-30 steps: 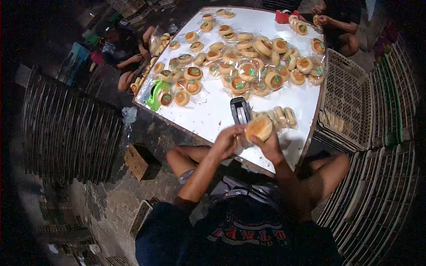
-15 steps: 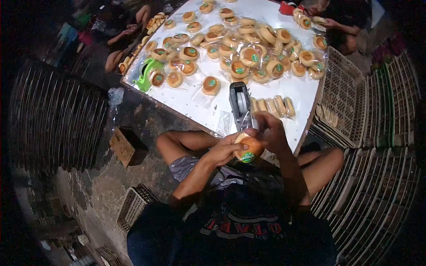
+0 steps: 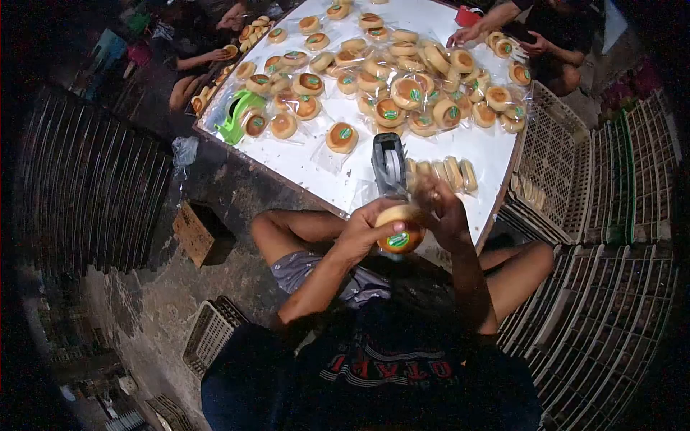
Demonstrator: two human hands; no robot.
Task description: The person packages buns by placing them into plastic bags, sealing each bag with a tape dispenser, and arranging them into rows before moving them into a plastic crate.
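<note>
Hands met at six o'clock: my left hand (image 3: 363,231) and right hand (image 3: 444,213) both closed around a round golden bun with a green sticker (image 3: 399,230), below the grey tape dispenser (image 3: 389,164).

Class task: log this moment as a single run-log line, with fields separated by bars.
left hand: holds bagged bun | right hand: on bun's bag | tape dispenser: just beyond, on white table

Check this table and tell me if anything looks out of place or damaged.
Nothing looks damaged or spilled. One wrapped bun lies alone, apart from the heap on the white table. Both hands, left hand and right hand, hold a bun beside the tape dispenser.
</note>
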